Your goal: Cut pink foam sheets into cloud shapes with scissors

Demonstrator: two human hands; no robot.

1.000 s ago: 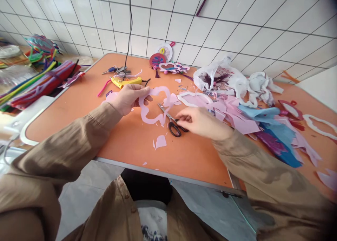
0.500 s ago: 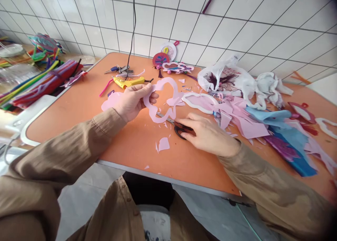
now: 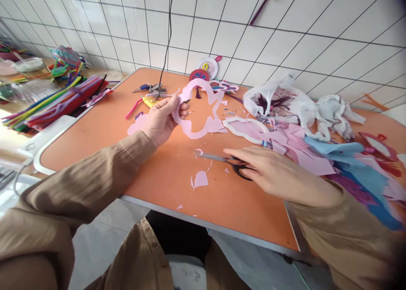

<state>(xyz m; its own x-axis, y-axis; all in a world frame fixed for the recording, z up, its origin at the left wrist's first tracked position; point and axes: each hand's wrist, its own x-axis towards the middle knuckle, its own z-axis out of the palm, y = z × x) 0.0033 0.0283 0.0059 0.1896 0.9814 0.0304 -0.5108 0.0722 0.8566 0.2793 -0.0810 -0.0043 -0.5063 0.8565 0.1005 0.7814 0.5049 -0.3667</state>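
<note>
My left hand (image 3: 165,119) pinches the left side of a pink cloud-shaped frame (image 3: 195,134), a thin wavy ring with its middle cut out, held up above the table. In my right hand (image 3: 269,169) is a pair of scissors (image 3: 215,157) with black handles, its blades pointing left and lying apart from the ring. A small pink scrap (image 3: 201,179) and tiny slivers lie below the blades. Behind my left wrist rests another pink piece (image 3: 137,125), partly covered. A white-rimmed pink shape (image 3: 245,126) lies right of the ring.
A yellow glue gun (image 3: 149,102) and keys (image 3: 155,88) lie behind my left hand. Pipe cleaners (image 3: 68,102) are bundled at left. Finished ornaments (image 3: 199,75) stand by the wall. A white plastic bag (image 3: 282,95), pink scraps (image 3: 314,161) and blue felt (image 3: 358,167) cover the right side.
The scissors in my right hand have drawn away from the ring, right and toward me. My left hand still holds the ring, now turned slightly. The view has shifted a little.
</note>
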